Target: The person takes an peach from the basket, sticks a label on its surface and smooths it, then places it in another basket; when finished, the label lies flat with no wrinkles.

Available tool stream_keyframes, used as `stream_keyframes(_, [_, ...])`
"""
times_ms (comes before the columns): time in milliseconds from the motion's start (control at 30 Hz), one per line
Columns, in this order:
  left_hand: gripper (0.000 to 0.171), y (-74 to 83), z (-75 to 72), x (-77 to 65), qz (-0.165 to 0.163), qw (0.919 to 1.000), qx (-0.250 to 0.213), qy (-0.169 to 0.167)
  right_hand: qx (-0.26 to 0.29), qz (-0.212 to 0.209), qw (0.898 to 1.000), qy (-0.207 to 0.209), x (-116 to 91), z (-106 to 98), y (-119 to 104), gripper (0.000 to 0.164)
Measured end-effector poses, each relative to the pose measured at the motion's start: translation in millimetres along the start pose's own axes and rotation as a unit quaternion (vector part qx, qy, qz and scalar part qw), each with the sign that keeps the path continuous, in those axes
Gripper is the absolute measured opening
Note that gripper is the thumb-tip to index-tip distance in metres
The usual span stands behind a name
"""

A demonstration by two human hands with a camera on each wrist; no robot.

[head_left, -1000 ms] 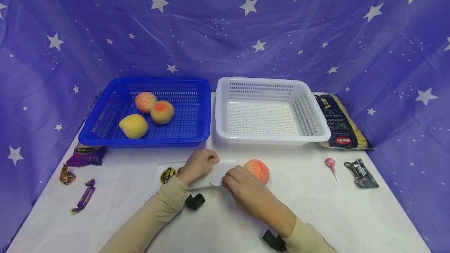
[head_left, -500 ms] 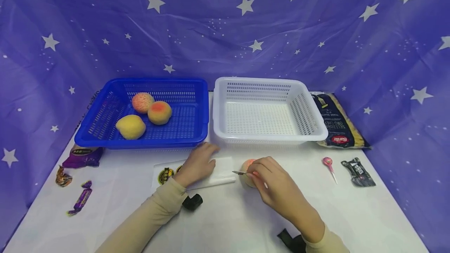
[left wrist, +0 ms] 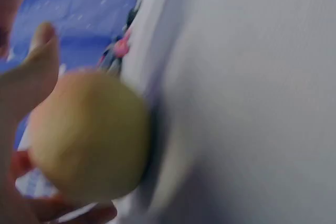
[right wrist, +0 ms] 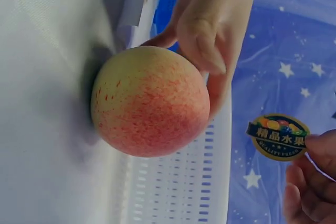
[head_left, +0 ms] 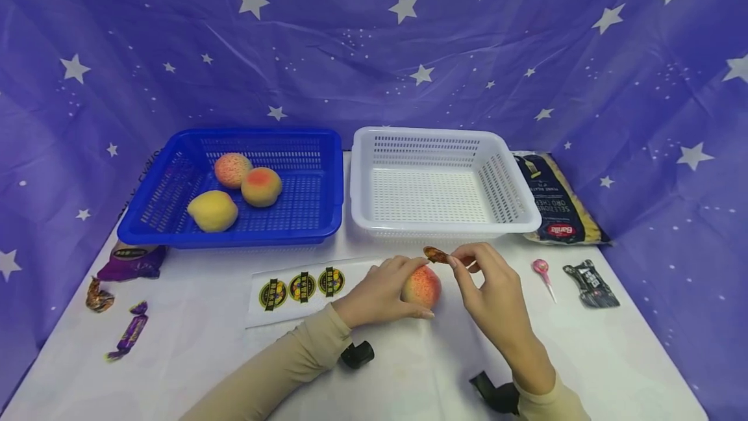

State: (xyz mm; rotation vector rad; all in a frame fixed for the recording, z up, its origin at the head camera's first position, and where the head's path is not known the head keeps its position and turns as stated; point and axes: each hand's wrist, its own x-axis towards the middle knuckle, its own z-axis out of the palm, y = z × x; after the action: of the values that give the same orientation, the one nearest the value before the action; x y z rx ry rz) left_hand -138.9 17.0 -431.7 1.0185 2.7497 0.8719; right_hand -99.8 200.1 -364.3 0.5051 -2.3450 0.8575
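In the head view, my left hand (head_left: 378,296) holds a peach (head_left: 423,288) on the white table, thumb on the near side and fingers round the far side. The right wrist view shows the peach's red-speckled, yellowish skin. My right hand (head_left: 497,297) pinches an oval fruit sticker (right wrist: 279,136) by its edge between thumb and finger. This black and gold sticker with printed fruit hovers just above the peach, at its far right. Left of the peach lies a white sticker sheet (head_left: 349,275), bearing three similar stickers; its right end goes behind my left hand.
A blue basket (head_left: 234,239) with two peaches and a lemon stands back left. Beside it is a white basket (head_left: 444,229). A pasta bag (head_left: 558,203) leans at the right, near a lollipop (head_left: 542,269) and a black packet (head_left: 590,284). Wrapped candies (head_left: 130,333) lie left.
The right hand has peeled a sticker off the sheet and carried it right, over the peach. The left hand has left the sheet and taken hold of the peach.
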Motion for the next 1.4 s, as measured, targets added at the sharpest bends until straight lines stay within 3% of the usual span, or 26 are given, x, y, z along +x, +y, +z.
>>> stream_keyframes(100, [0.086,7.7,11.7,0.8,-0.028,0.9986,0.01,0.044,0.001,0.019,1.0,-0.012,0,1,3,0.01])
stream_keyframes(200, [0.081,12.0,17.1,1.6,-0.049,0.9957,-0.011,0.078,0.006,0.04,0.999,-0.019,2,1,4,0.009])
stream_keyframes(267, [0.079,11.6,14.5,1.1,-0.064,0.9932,-0.059,0.077,0.017,0.057,0.998,-0.021,2,0,4,0.009])
stream_keyframes(333, [0.075,7.5,7.6,-1.2,-0.079,0.9855,-0.141,0.053,0.028,0.083,0.996,-0.025,3,-1,3,0.009])
stream_keyframes(400, [0.072,1.7,-3.8,-5.8,-0.089,0.9637,-0.251,0.022,0.047,0.119,0.991,-0.035,2,-3,1,0.009])
stream_keyframes(467, [0.069,-5.6,-16.6,-12.5,-0.085,0.9277,-0.363,-0.007,0.09,0.158,0.982,-0.055,2,-6,-3,0.011])
stream_keyframes(567, [0.064,-15.2,-35.2,-22.6,-0.036,0.8779,-0.475,-0.045,0.2,0.228,0.949,-0.091,3,-10,-9,0.018])
stream_keyframes(633, [0.061,-20.0,-44.4,-28.0,0.003,0.8589,-0.509,-0.059,0.28,0.26,0.917,-0.113,5,-13,-14,0.021])
stream_keyframes(733, [0.06,-23.2,-52.2,-33.2,0.054,0.8446,-0.529,-0.067,0.352,0.284,0.881,-0.144,6,-14,-19,0.021])
stream_keyframes(867, [0.063,-18.8,-55.7,-39.0,0.097,0.8316,-0.542,-0.076,0.389,0.29,0.855,-0.182,5,-7,-26,0.02])
stream_keyframes(967, [0.065,-13.0,-57.5,-42.6,0.113,0.827,-0.543,-0.09,0.396,0.293,0.846,-0.201,4,-1,-30,0.024])
stream_keyframes(1067, [0.065,-9.1,-57.9,-44.6,0.116,0.8263,-0.542,-0.099,0.396,0.3,0.843,-0.207,3,3,-33,0.027])
stream_keyframes(1233, [0.066,-7.6,-57.2,-46.6,0.112,0.8332,-0.532,-0.099,0.388,0.309,0.843,-0.207,2,6,-35,0.031])
stream_keyframes(1400, [0.067,-7.8,-57.2,-48.0,0.111,0.8379,-0.525,-0.102,0.366,0.306,0.853,-0.211,-1,8,-37,0.033])
